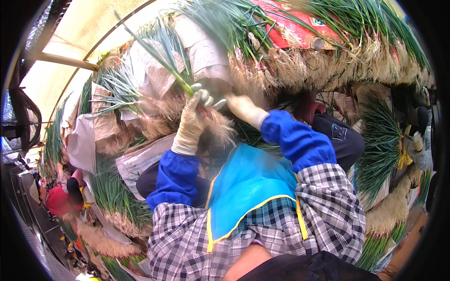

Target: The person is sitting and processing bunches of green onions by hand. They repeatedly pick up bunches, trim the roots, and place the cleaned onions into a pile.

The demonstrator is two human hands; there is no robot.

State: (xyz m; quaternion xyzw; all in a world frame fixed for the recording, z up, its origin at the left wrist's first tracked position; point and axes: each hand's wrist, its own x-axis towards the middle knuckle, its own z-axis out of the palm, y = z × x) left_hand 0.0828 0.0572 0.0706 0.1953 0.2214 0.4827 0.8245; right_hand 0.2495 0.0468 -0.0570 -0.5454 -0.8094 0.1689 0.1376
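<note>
My gloved left hand (195, 117) is closed around the lower stems of a small bunch of green onions (175, 72). Its leaves point up and left, while its pale roots hang to the right below my fingers. Close by on the right is my gloved right hand (242, 107), blurred and apparently curled; whether anything is in it cannot be told. More green onions with long roots (260, 70) lie heaped just beyond my hands. A smaller loose group (135, 102) rests to the left. Blue sleeve covers reach from my gloves up both forearms.
A red printed sack (281, 21) lies under the far pile. Pale woven sacks (207, 49) stand among the onions. Bundled onions (379, 140) lie at the right, with others (116, 193) at the lower left. A person in red (59, 200) sits at the far left.
</note>
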